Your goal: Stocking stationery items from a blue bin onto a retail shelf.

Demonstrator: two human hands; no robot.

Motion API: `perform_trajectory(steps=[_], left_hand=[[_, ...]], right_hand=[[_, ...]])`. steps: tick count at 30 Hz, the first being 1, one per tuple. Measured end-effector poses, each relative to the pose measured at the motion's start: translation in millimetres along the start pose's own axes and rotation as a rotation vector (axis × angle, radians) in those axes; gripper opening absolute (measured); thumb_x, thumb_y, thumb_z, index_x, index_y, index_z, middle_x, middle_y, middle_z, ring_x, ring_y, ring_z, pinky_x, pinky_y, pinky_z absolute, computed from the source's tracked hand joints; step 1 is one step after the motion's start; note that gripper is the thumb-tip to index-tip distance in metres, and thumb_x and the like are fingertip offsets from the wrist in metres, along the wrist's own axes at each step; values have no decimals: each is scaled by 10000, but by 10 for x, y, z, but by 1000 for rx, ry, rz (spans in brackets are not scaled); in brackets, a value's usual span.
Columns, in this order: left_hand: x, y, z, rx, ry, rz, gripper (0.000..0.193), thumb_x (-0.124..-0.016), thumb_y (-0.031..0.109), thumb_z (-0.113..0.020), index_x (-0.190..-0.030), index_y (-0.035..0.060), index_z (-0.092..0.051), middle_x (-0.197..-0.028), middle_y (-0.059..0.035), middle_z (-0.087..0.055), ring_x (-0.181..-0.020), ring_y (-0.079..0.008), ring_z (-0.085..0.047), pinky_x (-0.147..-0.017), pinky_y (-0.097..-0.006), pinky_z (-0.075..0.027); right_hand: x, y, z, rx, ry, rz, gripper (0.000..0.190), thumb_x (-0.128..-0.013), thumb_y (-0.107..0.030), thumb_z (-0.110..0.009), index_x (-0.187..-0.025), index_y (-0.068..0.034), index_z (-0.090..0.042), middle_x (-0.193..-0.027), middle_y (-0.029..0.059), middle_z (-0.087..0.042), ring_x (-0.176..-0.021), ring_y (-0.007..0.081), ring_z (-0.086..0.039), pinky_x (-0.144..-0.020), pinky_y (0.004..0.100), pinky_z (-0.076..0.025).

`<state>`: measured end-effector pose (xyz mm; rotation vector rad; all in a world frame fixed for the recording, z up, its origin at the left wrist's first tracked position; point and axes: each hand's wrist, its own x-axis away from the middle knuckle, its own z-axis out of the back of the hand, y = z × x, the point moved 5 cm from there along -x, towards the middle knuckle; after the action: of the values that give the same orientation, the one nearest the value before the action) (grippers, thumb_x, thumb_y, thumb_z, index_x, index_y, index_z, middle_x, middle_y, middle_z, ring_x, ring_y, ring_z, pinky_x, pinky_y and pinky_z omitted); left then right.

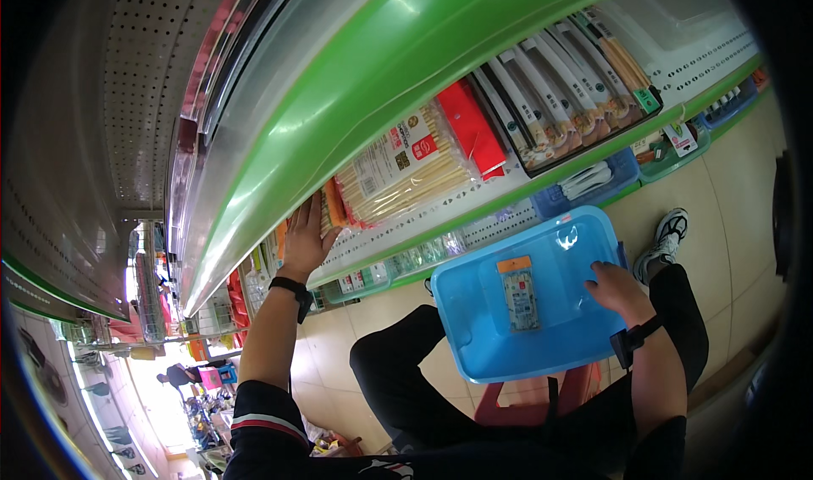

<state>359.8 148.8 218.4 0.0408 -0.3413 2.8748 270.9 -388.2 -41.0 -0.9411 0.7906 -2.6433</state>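
My left hand reaches onto the shelf at the left, its fingers extended and its thumb apart. It touches an orange-edged packet of sticks, and its fingertips are partly hidden under the green shelf edge above. My right hand grips the right rim of a blue plastic basin, with thumb and a finger over the inside; the other fingers are hidden. In the basin lies one clear packet with an orange header. Beside my left hand is a large clear bag of bamboo sticks.
A tray of boxed utensils and a red packet occupy the shelf. The green shelf edge overhangs them. Below are blue and green bins. A red plastic stool stands under the basin. Far left, a person is visible.
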Motion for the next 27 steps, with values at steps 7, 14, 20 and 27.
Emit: perform_trajectory(steps=[7, 14, 20, 27], left_hand=[[-21, 57, -9, -23, 14, 31, 845, -923, 445, -653, -1534, -14, -293, -1565, -264, -325, -1430, -436, -342, -1164, -489, -325], [32, -8, -109, -9, 23, 61, 897, -884, 419, -695, -1552, 4, -265, -1594, -243, -286, -1468, -412, -290, -1193, -486, -273], [87, -148, -211, 4, -17, 42, 1027, -799, 455, -761, -1558, -13, -250, -1606, -253, -261, -1502, -405, -224, -1211, -511, -193], [485, 862, 73, 72, 231, -177, 819, -801, 127, -711, -1499, -34, -314, -1507, -262, -365, -1351, -445, -378, -1160, -514, -278]], right_hand=[[-12, 10, -11, 3, -6, -3, 375, -921, -286, -623, -1094, 46, -601, -1052, 257, -675, -1003, 420, -655, -885, 490, -525], [-11, 23, -33, 1, 2, 7, 384, -922, -285, -624, -1113, 48, -599, -1054, 262, -671, -989, 421, -655, -874, 498, -524], [42, -1, 1, -4, 73, 56, 366, -917, -280, -627, -1110, 31, -609, -1037, 247, -677, -995, 415, -652, -864, 500, -523], [92, 16, 28, -28, 68, 16, 325, -904, -272, -631, -1062, 12, -634, -990, 211, -696, -937, 383, -681, -821, 491, -546]])
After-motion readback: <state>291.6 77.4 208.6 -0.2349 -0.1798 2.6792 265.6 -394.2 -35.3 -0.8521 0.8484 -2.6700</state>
